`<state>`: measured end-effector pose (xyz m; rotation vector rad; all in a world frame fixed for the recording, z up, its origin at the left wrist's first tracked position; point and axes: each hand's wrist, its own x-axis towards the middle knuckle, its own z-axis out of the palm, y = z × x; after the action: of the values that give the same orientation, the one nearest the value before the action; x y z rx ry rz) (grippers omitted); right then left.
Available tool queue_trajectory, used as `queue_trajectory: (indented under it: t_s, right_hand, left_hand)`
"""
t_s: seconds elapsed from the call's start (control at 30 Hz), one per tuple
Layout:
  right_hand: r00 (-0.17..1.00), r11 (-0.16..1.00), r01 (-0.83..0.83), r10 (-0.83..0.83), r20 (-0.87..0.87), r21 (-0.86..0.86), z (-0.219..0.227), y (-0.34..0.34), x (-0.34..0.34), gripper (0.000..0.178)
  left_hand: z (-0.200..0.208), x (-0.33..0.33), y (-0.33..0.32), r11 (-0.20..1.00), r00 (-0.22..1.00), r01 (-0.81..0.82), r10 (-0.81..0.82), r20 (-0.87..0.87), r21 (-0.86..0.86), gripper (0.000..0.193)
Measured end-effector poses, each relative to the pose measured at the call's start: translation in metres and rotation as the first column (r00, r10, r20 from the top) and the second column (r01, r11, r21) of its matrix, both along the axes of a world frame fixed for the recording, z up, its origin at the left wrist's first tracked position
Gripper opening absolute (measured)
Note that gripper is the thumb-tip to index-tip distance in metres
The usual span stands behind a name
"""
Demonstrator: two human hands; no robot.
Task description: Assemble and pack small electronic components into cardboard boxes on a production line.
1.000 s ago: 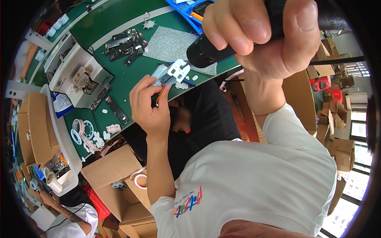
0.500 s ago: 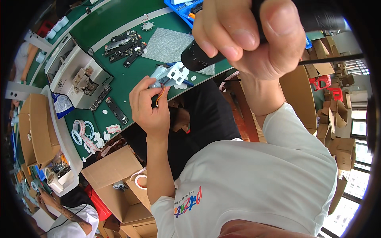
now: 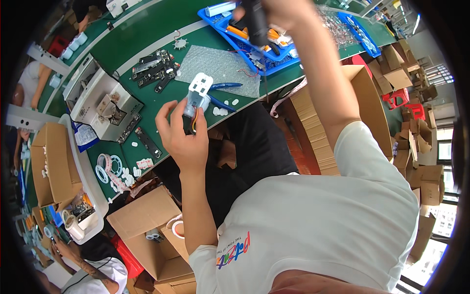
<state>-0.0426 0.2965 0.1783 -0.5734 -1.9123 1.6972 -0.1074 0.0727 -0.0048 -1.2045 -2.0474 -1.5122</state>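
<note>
My left hand [image 3: 185, 131] is closed on a small pale-blue plastic housing [image 3: 197, 101], held up near the table's front edge. A white bracket with square openings [image 3: 200, 84] sits at the housing's upper end, and thin coloured wires [image 3: 195, 120] hang beside my fingers. At the top of the view, my right hand [image 3: 289, 13] grips a black electric screwdriver [image 3: 255, 23] above a blue tray, apart from the housing. Blue-handled pliers [image 3: 223, 104] lie on the green table behind the housing, with small white oval pieces [image 3: 220, 111] next to them.
Bubble wrap [image 3: 232, 73] and dark circuit-board assemblies [image 3: 155, 69] lie on the table. Blue trays [image 3: 281, 66] with parts stand back right. A grey metal machine [image 3: 105, 100] and tape rolls [image 3: 102, 172] are at left. Open cardboard boxes [image 3: 142, 210] stand below; a co-worker's arm [image 3: 73, 257] shows lower left.
My right hand has moved up and away from the housing with the screwdriver, now over the blue tray. My left hand has tilted the housing so that its white bracket points upward.
</note>
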Motion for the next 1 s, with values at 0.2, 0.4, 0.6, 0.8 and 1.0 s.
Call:
queue_trajectory:
  t_s: [0.2, 0.4, 0.6, 0.8, 1.0]
  right_hand:
    - [0.869, 0.81, 0.075, -0.339, 0.36, 0.581, -0.1, 0.046, -0.046, 0.055]
    - [0.876, 0.378, 0.023, -0.454, 0.164, 0.925, -0.127, 0.053, -0.063, 0.056]
    - [0.857, 0.375, -0.426, 0.46, 0.233, 0.823, -0.039, -0.027, 0.022, 0.042]
    - [0.829, 0.572, -0.556, 0.44, 0.346, 0.603, -0.06, -0.074, 0.063, 0.025]
    - [0.844, 0.724, -0.534, 0.424, 0.328, 0.437, -0.058, -0.084, 0.092, 0.02]
  left_hand:
    - [0.005, 0.003, 0.001, 0.995, 0.999, 0.049, -0.049, 0.01, -0.084, 0.043]
    - [0.022, -0.002, -0.012, 0.991, 0.998, 0.059, -0.059, 0.004, -0.119, 0.045]
    - [0.064, -0.012, -0.039, 0.962, 0.989, 0.123, -0.138, -0.046, -0.244, 0.055]
    - [0.071, -0.003, -0.054, 0.967, 0.937, 0.248, -0.254, 0.241, 0.053, 0.059]
    - [0.044, 0.014, -0.087, 0.953, 0.842, 0.267, -0.304, 0.446, 0.147, 0.056]
